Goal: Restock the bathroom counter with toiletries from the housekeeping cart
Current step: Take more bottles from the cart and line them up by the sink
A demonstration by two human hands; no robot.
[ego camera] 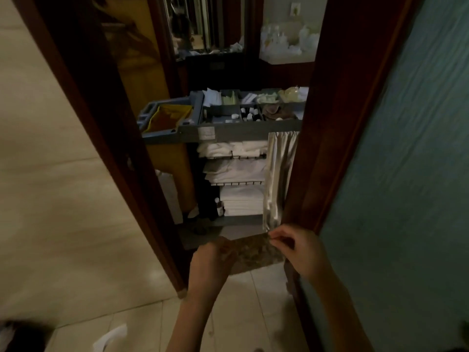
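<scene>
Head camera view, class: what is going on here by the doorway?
A person faces a housekeeping cart parked beyond a doorway. Small bottles and packets sit in its top tray; folded white linens fill its shelves. The left hand and right hand hover close together short of the cart, fingers curled; whether they hold anything is too dim to tell.

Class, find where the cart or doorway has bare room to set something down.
Floor tiles between the door frame and blue wall are bare. On the cart, the top tray is crowded with toiletries; its shelves are packed with towels.
</scene>
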